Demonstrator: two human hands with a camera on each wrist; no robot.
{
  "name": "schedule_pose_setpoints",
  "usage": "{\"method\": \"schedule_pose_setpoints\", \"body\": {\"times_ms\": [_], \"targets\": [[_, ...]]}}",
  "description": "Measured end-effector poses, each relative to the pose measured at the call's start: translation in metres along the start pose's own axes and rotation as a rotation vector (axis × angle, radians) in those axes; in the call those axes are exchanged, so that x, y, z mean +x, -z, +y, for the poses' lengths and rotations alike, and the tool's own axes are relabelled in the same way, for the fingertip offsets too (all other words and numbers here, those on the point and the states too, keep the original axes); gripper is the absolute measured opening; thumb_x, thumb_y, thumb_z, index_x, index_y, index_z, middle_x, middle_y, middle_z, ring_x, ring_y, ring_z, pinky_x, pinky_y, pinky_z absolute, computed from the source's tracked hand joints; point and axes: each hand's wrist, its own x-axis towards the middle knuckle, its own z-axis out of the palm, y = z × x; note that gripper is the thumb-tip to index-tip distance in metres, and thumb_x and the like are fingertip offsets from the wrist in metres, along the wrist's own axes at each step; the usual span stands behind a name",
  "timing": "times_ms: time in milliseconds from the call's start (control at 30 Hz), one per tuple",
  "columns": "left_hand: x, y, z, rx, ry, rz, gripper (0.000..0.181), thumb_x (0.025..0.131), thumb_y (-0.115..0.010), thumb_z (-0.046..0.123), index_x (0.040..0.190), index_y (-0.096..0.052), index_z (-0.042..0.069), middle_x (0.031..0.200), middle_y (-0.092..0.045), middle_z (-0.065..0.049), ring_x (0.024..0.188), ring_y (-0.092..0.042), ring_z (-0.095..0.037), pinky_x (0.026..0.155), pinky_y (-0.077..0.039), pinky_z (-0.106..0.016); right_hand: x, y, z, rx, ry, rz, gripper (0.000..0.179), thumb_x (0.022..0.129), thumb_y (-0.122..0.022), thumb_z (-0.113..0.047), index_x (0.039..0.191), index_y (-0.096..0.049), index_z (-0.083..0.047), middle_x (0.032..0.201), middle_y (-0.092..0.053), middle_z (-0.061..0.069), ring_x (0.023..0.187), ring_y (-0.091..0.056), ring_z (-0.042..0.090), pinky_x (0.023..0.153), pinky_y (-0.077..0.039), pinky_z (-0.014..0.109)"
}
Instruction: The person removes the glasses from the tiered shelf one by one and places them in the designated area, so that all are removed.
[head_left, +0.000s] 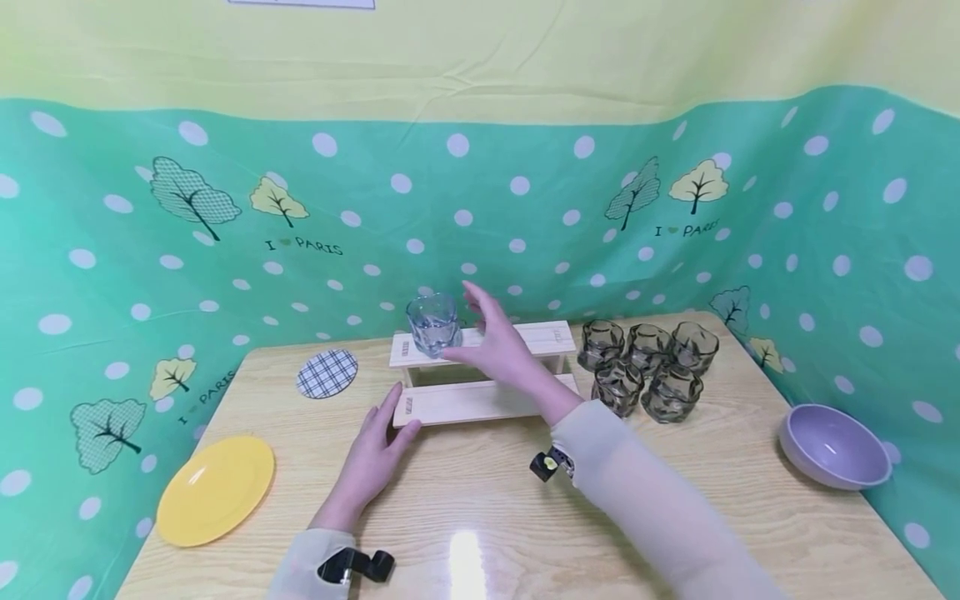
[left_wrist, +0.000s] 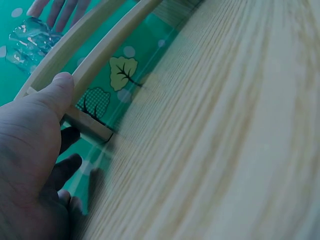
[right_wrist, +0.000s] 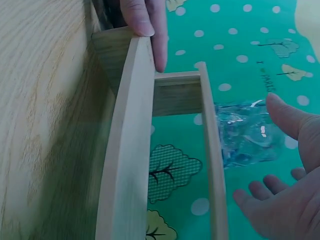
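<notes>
A two-tier wooden rack [head_left: 472,402] stands at the back of the table. My left hand [head_left: 372,450] holds the left end of its lower tier, with the thumb at the front edge and a finger along the end. On the left of the upper tier is a clear, wavy-sided glass [head_left: 433,323]; the right wrist view shows the same glass [right_wrist: 247,132] on the rack's top board. My right hand [head_left: 498,342] is beside the glass, thumb and fingers spread apart on its right. Whether the thumb touches the glass, I cannot tell.
Several smoky dark glasses [head_left: 618,387] cluster right of the rack. Farther right sits a purple bowl [head_left: 832,446], near the green curtain [head_left: 465,200]. To the left are a checked round coaster [head_left: 327,373] and a yellow plate [head_left: 217,492] on the wooden table [head_left: 525,517].
</notes>
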Motion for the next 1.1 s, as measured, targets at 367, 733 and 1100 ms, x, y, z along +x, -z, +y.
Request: {"method": "schedule_pose_setpoints", "body": {"times_ms": [367,733,1100], "targets": [[0.0,0.0,0.001,0.002,0.001,0.0,0.083,0.111,-0.06,0.058,0.179,-0.023,0.028,0.177,-0.032,-0.02,0.162,-0.013,-0.059,0.125,-0.018,-0.079,0.017,-0.021,0.008,0.012,0.003,-0.034,0.128,0.083,-0.1,-0.017,0.179,-0.016,-0.024,0.176,-0.032,0.012,0.159,-0.038,0.032,0.13,-0.036,0.048],[0.0,0.0,0.001,0.005,0.005,-0.002,0.084,0.11,-0.059,0.061,0.178,-0.025,0.025,0.176,-0.032,-0.024,0.162,-0.014,-0.059,0.125,-0.019,-0.079,0.019,-0.027,0.012,-0.058,-0.001,-0.021,0.126,0.083,-0.101,-0.022,0.178,-0.018,-0.027,0.174,-0.037,0.012,0.156,-0.043,0.033,0.128,-0.036,0.054],[0.0,0.0,0.003,0.006,0.002,-0.002,0.084,0.111,-0.06,0.058,0.178,-0.024,0.023,0.176,-0.032,-0.023,0.162,-0.014,-0.059,0.125,-0.018,-0.079,0.021,-0.033,0.016,-0.118,-0.015,0.042,0.122,0.084,-0.1,-0.024,0.178,-0.022,-0.028,0.169,-0.045,0.012,0.151,-0.05,0.035,0.125,-0.042,0.055]]}}
